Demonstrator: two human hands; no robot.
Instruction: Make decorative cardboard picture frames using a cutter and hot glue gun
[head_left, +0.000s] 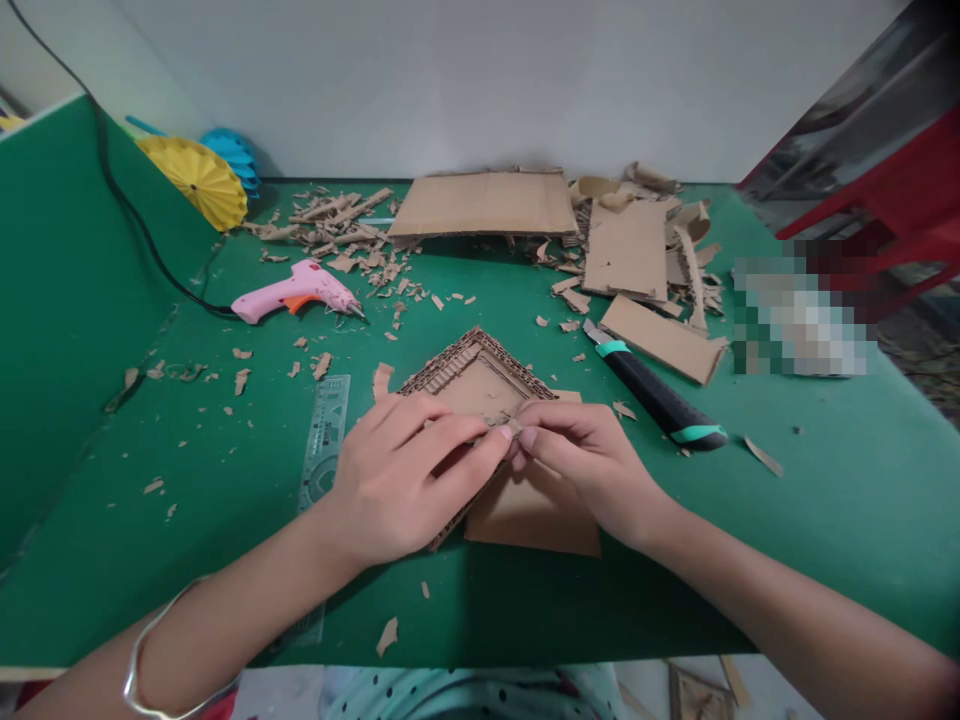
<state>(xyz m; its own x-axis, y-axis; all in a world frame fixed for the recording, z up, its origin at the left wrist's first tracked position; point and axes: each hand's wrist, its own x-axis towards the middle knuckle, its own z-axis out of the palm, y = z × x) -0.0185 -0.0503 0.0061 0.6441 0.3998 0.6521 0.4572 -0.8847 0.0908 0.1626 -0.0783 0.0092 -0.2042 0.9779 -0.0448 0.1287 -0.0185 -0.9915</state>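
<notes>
Corrugated brown cardboard frame (480, 380), a square piece turned corner-on with raised ribbed edges, is seen lying on the green table top (825, 480), over a flat brown cardboard sheet (536, 515). At the far left, a yellow pleated paper fan (196, 180) is propped against the green side board. Next, a pink hot glue gun (296, 292) is laid on its side, and a clear plastic ruler (321, 440) lies nearer. The left hand (397, 480) is pressed on the frame's near part, fingers curled and pinching a small cardboard strip (501, 421). The right hand (592, 460) is pinched narrowly on the same strip, fingertips meeting the left's. Further right, a black and teal utility knife (660, 395) lies among cardboard offcuts (645, 250). Two ribbed frame edges appear finished; the near edges are hidden, so the remainder cannot be judged.
</notes>
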